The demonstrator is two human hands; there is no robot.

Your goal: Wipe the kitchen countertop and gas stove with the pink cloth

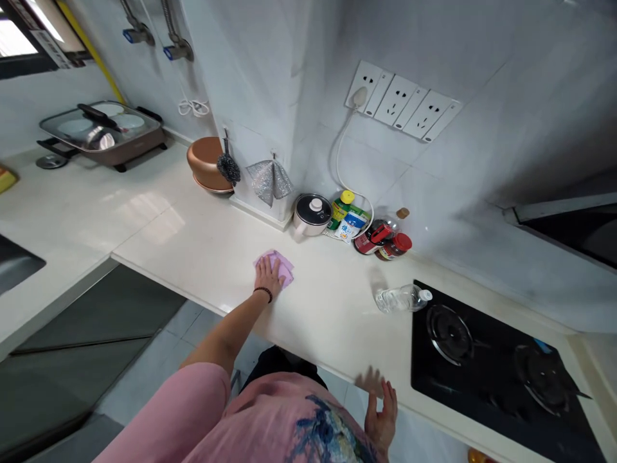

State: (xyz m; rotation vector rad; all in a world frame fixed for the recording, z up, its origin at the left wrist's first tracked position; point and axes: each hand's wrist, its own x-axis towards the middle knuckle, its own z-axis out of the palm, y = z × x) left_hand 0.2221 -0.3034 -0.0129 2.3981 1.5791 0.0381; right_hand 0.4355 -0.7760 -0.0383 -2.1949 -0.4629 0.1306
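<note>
Left hand (pixel 268 275) lies flat on the lilac cloth (pixel 286 265), grip spread, unclenched; cloth rests on the worktop (pixel 202 257); from it, pot (pixel 312 218) stands at one o'clock, bottle (pixel 401 298) at three; right hand (pixel 382 415), at five o'clock, grip loosely spread.
</note>
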